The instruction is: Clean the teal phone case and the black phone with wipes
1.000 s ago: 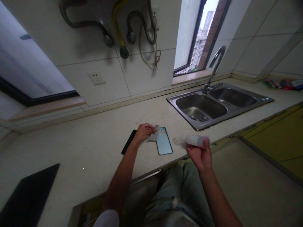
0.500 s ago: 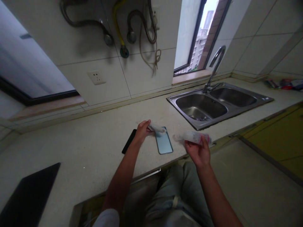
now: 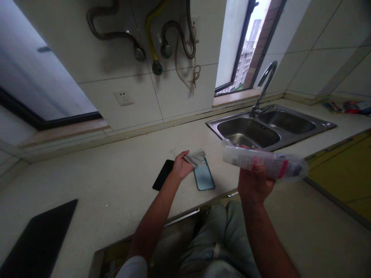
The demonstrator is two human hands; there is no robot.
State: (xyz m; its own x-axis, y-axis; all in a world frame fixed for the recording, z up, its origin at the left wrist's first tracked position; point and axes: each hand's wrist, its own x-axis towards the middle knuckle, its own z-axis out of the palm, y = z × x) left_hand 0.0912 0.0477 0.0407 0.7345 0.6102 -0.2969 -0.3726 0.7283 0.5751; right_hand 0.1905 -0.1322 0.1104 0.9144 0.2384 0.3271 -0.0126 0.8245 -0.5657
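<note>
My left hand (image 3: pixel 182 166) rests on the counter, closed on a small grey cloth (image 3: pixel 196 157) that lies over the top end of a light blue phone case (image 3: pixel 204 178). A black phone (image 3: pixel 163 175) lies flat just left of that hand. My right hand (image 3: pixel 255 180) is raised in front of me, gripping a clear plastic bottle (image 3: pixel 265 162) with a pink-and-white label, held sideways.
A steel double sink (image 3: pixel 269 125) with a curved tap (image 3: pixel 264 86) sits at the right on the pale countertop (image 3: pixel 101 177). A black cooktop (image 3: pixel 37 239) is at the lower left. Hoses hang on the tiled wall; a socket (image 3: pixel 124 98) is below them. Yellow cabinet fronts (image 3: pixel 344 170) run at right.
My right hand has lifted the bottle up and closer to the camera. My left hand has shifted slightly on the case, with the cloth bunched under the fingers.
</note>
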